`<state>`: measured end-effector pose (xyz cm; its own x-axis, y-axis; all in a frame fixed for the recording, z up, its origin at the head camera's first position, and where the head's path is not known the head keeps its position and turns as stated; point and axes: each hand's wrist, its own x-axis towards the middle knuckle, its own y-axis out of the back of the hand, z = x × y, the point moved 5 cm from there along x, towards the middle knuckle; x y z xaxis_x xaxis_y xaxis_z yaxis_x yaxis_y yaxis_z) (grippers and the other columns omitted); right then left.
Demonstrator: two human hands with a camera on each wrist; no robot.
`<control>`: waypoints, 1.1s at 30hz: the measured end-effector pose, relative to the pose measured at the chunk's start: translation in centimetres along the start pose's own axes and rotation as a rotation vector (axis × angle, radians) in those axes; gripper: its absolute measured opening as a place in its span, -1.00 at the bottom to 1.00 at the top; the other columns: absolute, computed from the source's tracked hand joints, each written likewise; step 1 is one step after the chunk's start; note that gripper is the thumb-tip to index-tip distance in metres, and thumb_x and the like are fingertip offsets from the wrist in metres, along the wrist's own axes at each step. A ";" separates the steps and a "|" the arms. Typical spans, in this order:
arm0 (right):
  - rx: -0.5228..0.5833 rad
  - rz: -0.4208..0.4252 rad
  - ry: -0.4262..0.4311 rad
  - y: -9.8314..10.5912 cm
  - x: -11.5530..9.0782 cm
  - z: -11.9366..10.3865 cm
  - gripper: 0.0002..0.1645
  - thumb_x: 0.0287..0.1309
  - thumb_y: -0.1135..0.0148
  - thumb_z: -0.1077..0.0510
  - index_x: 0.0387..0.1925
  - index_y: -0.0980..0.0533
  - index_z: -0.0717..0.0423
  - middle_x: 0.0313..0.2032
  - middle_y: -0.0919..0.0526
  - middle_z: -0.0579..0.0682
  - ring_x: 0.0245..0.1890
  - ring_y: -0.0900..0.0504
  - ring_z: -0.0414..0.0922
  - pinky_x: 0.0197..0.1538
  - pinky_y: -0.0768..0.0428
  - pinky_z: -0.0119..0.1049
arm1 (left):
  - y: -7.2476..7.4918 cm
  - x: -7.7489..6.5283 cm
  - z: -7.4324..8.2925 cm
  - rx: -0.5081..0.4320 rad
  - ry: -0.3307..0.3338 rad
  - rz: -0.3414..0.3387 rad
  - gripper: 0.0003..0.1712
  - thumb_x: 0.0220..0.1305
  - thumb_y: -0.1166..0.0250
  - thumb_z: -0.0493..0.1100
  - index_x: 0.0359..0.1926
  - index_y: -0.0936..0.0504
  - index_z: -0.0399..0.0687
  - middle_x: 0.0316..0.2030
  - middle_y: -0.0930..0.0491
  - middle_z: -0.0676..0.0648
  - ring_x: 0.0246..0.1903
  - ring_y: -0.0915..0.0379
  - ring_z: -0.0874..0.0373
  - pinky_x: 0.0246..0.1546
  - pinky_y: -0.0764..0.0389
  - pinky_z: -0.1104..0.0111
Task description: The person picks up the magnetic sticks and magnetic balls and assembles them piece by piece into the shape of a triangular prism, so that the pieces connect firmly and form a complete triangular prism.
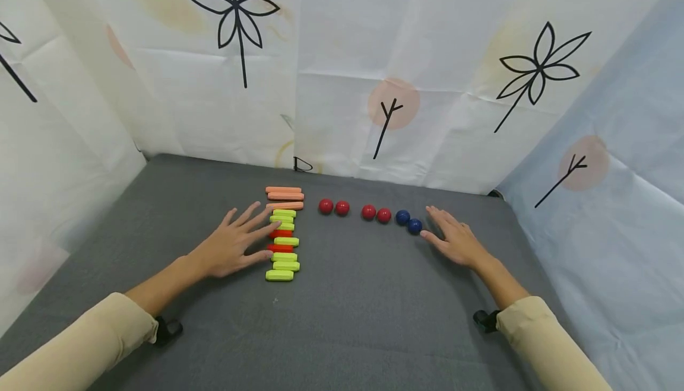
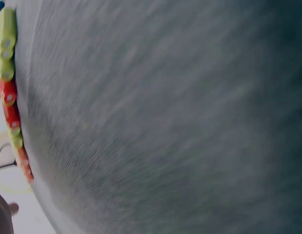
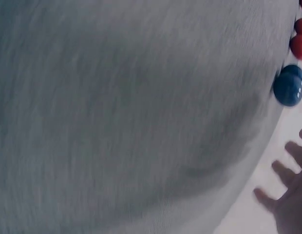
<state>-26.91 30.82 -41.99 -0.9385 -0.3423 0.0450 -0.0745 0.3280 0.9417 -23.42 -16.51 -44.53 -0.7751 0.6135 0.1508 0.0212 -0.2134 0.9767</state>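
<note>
My left hand point(image 1: 227, 250) hovers with spread fingers at the left side of a column of short sticks, its fingertips overlapping some of them in the head view. The column has orange sticks point(image 1: 285, 196) at the far end, then several yellow-green sticks point(image 1: 279, 275) with two red sticks point(image 1: 283, 248) among them. My right hand point(image 1: 456, 242), fingers extended, is beside two dark blue balls point(image 1: 414, 226) that lie close together. The left wrist view catches the column's near yellow-green stick point(image 2: 7, 27) edge-on; the right wrist view shows a blue ball point(image 3: 288, 89) beyond my spread fingers.
Two pairs of red balls point(image 1: 369, 212) lie in a row between the sticks and the blue balls. Everything rests on a dark grey cloth-covered table point(image 1: 342, 331). White curtains point(image 1: 342, 112) with plant drawings enclose its back and sides.
</note>
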 end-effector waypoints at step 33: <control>0.353 0.025 0.076 -2.3 0.0 -2.1 -0.66 0.21 -0.39 0.21 0.00 -0.62 0.25 -0.10 -0.70 0.13 -0.17 -0.67 -0.03 -0.14 -0.63 -0.15 | -0.6 -2.6 4.0 -0.347 -0.181 0.167 -0.72 0.05 -0.57 -0.02 -0.16 -0.79 0.23 0.21 -0.49 -0.08 0.20 -0.37 0.03 0.10 -0.49 -0.04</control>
<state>-26.05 28.24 -43.42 -0.9147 -0.3906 0.1034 -0.1765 0.6164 0.7674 -18.90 -14.94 -44.91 -0.6553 0.6658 0.3567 -0.1008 -0.5451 0.8323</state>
